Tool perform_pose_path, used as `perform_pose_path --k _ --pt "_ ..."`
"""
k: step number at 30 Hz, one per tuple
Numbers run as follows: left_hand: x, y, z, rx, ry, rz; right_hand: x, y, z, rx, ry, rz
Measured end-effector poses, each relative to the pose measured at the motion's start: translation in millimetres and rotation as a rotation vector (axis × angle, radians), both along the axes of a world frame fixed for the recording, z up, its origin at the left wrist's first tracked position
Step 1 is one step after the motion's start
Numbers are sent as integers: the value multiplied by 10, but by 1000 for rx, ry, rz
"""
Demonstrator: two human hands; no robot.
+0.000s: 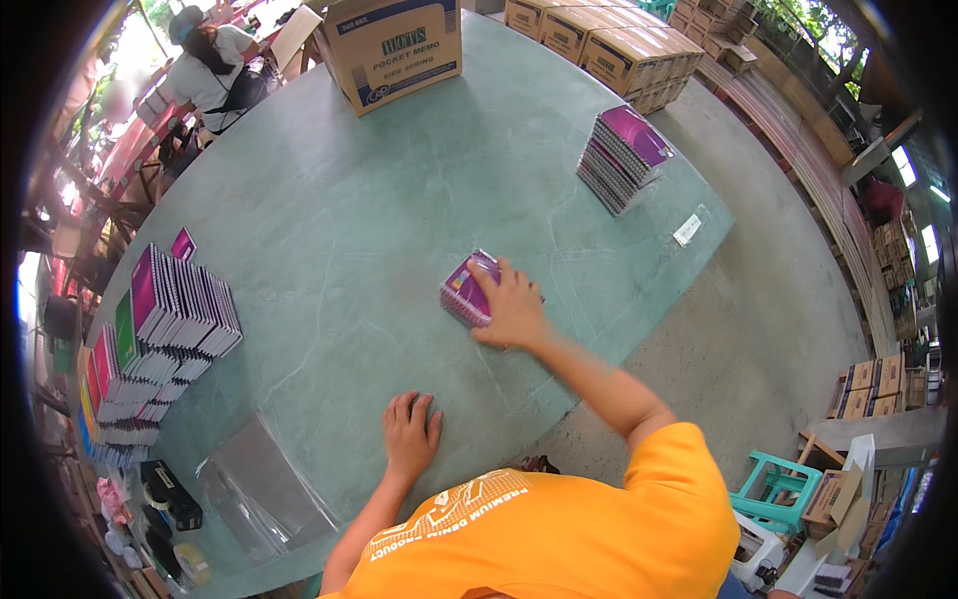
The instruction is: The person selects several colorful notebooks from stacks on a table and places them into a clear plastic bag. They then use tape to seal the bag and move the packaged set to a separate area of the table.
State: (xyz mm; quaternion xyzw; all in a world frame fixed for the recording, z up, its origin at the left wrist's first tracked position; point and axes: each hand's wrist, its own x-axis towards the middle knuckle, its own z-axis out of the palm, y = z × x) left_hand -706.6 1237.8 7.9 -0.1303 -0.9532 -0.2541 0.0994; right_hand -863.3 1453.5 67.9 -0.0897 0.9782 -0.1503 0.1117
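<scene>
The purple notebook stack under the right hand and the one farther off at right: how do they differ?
The near stack is short; the far stack is clearly taller. The near stack is partly covered by the right hand, while no hand touches the far stack. Both show purple covers and spiral bindings.

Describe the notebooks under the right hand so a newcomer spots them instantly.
Start at the big green table and look near its middle. There, a short stack of purple notebooks sits under the person's right hand. Unlike the taller purple stack near the table's far-right edge, this one is partly hidden by the hand.
</scene>
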Motion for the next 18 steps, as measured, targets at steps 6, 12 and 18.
perform_pose_path --k 6,12,18 --pt "36 -40 -46 6 31 15 -990 1115 1145 -6 631 -141" --pt "-50 64 -47 -25 23 4 -1850 2573 1450 238 485 -448" --pt "-55 87 -38 -57 17 40 -2403 2850 1203 136 312 -306"
